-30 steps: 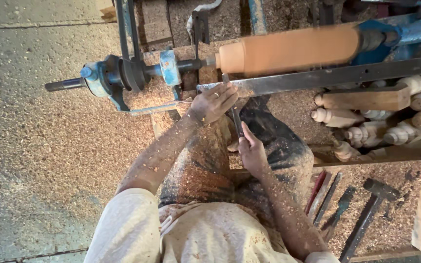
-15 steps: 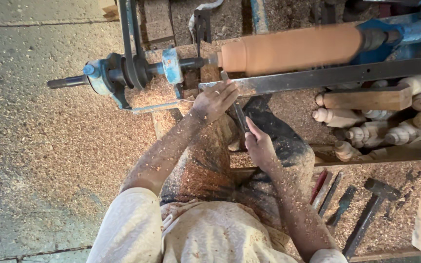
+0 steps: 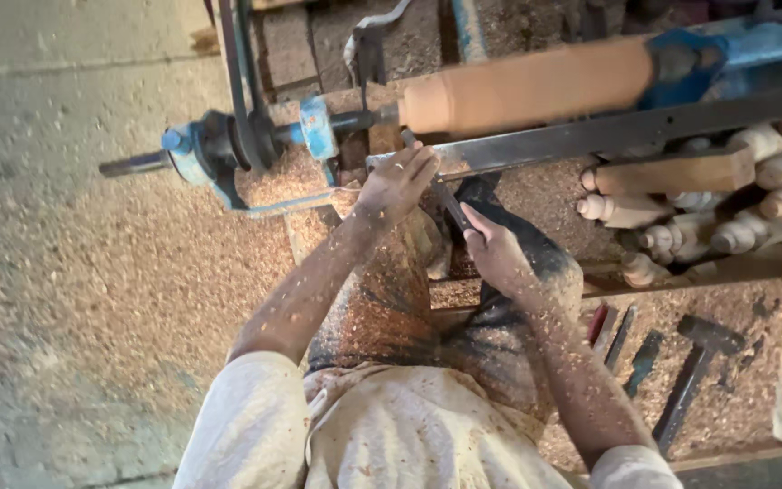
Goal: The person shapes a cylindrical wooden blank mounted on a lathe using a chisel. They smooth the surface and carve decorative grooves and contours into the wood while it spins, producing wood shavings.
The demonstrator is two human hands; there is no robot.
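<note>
Left hand [image 3: 397, 181] pins the chisel [image 3: 443, 197] on the tool rest [image 3: 590, 136]; right hand [image 3: 497, 255] grips its handle.

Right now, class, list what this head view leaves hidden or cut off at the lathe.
- Chisel: the handle is hidden inside the right hand; the tip is covered by the left hand.
- Wooden cylinder: the far end disappears into the blue lathe part.
- Turned pieces: cut off by the right edge.

Head camera, looking steeply down (close), lathe [image 3: 536, 91] ahead
</note>
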